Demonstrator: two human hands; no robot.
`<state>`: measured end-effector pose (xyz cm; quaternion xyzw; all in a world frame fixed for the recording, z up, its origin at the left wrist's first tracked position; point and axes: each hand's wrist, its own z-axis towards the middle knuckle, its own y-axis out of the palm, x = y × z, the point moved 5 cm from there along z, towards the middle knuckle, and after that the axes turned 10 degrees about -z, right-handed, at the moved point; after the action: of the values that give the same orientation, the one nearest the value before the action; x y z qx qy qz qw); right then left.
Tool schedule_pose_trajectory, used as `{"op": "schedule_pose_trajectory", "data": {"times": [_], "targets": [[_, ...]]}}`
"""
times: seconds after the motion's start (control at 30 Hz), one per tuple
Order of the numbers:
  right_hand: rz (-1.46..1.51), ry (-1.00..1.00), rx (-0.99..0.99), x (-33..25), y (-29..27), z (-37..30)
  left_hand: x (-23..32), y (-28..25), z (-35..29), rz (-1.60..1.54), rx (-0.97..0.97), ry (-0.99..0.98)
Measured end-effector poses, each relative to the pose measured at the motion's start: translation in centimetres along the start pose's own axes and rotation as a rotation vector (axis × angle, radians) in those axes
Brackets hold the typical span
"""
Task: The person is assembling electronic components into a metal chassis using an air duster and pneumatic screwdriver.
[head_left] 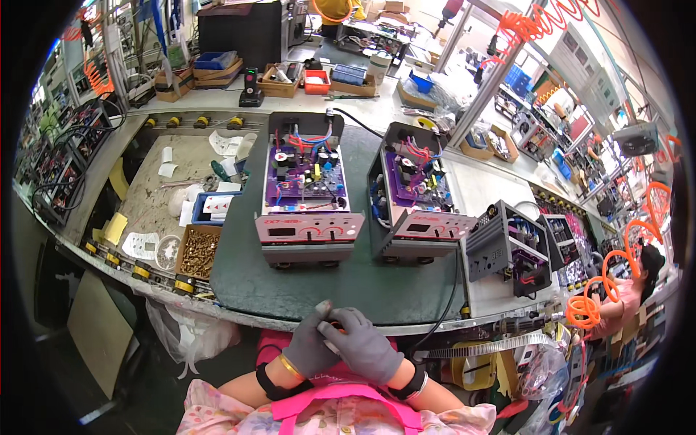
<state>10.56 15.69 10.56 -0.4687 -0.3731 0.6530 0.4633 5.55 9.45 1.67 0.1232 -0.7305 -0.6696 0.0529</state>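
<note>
My left hand [310,346] and my right hand [362,348], both in grey gloves, meet in front of my body at the bench's near edge. Their fingers are curled together around something small; a bit of orange shows between them, but its kind is hidden. Beyond them on the dark green mat [312,290] stands an open power unit [308,181] with a purple circuit board, coloured wires and a white front panel. A second open unit [417,188] of the same sort sits to its right. Neither hand touches the units.
A cardboard box of brass fittings [199,253] lies left of the mat, beside a blue bin [210,208] and a white tape roll [168,251]. More open grey units [507,246] stand to the right. Orange coiled hoses [612,283] hang near a co-worker [629,293] in pink.
</note>
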Motion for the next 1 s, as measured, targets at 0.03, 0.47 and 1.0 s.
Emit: {"op": "schedule_pose_trajectory", "data": {"times": [0.03,0.47,1.0], "targets": [[0.004,-0.011,-0.034,0.2,-0.2,-0.2,-0.1,-0.3,0.3,0.002,0.003,-0.008],[0.697,0.443,0.403,7.7,-3.6,-2.3,-1.8,3.1,2.1,0.229,0.309,-0.152],[0.146,0.206,0.23,7.0,-6.6,-3.2,-1.4,5.9,4.3,1.027,0.233,0.041]]}}
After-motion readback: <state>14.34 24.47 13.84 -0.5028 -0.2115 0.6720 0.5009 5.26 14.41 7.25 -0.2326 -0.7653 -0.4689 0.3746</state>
